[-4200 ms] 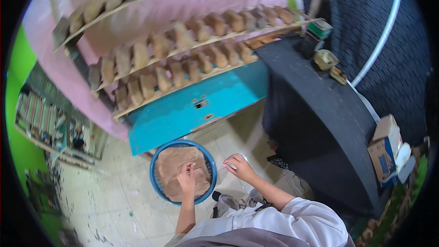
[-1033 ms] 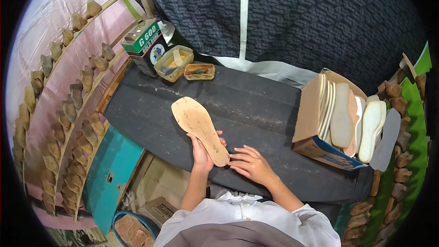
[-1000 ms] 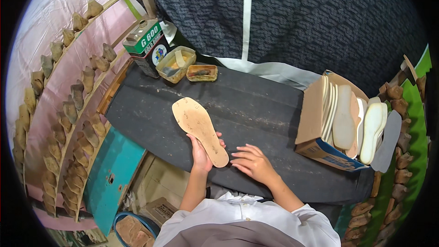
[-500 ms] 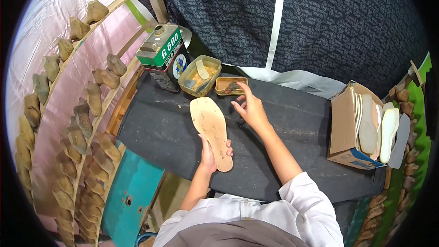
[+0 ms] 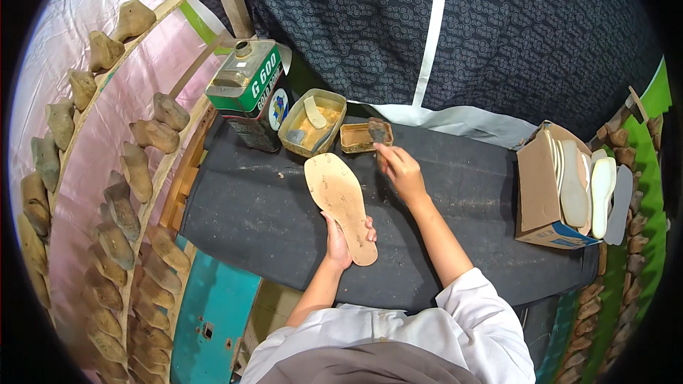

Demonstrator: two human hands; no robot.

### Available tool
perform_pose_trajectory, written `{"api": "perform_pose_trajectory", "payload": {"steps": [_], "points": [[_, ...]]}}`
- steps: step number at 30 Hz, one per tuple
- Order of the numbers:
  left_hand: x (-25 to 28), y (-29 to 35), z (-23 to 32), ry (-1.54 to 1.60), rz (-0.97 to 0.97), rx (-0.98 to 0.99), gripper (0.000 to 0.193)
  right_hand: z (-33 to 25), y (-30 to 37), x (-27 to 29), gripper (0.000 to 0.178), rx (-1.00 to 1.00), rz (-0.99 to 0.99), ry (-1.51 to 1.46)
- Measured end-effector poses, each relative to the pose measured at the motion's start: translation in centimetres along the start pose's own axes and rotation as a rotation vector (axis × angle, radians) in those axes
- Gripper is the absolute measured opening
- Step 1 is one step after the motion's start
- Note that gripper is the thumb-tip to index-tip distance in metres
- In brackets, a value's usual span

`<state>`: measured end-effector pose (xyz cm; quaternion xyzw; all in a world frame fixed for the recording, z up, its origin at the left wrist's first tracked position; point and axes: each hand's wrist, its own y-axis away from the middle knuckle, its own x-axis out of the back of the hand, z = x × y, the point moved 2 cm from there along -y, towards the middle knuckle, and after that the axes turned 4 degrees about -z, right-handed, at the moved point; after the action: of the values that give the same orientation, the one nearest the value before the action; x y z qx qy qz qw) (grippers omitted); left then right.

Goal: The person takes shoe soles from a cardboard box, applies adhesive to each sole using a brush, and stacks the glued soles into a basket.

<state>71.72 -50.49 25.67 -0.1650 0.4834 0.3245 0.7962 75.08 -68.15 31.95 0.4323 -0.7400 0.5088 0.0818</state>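
Note:
A tan insole [image 5: 336, 188], shaped like a foot and marked with small dark specks, is gripped near its narrow heel end by my left hand [image 5: 339, 243]. My right hand [image 5: 405, 176] pinches a small dark brush-like tool [image 5: 379, 130]; its exact kind is hard to make out. The tool's wide end is over the right end of a small, shallow yellowish box [image 5: 353, 142]. Left of that box stands a larger yellowish tub [image 5: 288, 140] containing amber residue, a pale strip and a grey piece.
A green and dark metal can [image 5: 245, 92] stands at the far left of the dark-covered table [image 5: 242, 206]. On the right, a cardboard box [image 5: 537, 192] is packed with upright soles [image 5: 603, 195]. Shoe lasts [image 5: 153, 135] line wooden racks on both sides.
My right hand, previously open above the small box, now has the dark tool lifted from it. The insole appears slightly lower and farther right, still in my left hand.

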Motion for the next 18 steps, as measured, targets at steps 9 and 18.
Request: {"api": "perform_pose_trajectory", "payload": {"steps": [9, 18], "points": [[-0.7, 0.0, -0.2, -0.086, -0.041, 0.040, 0.082, 0.6, 2.1, 0.0, 0.044, -0.065, -0.074, 0.055], [0.2, 0.4, -1.0, -0.333, -0.202, 0.029, 0.086, -6.8, 3.0, 5.4, 0.036, -0.029, 0.320, -0.073]]}}
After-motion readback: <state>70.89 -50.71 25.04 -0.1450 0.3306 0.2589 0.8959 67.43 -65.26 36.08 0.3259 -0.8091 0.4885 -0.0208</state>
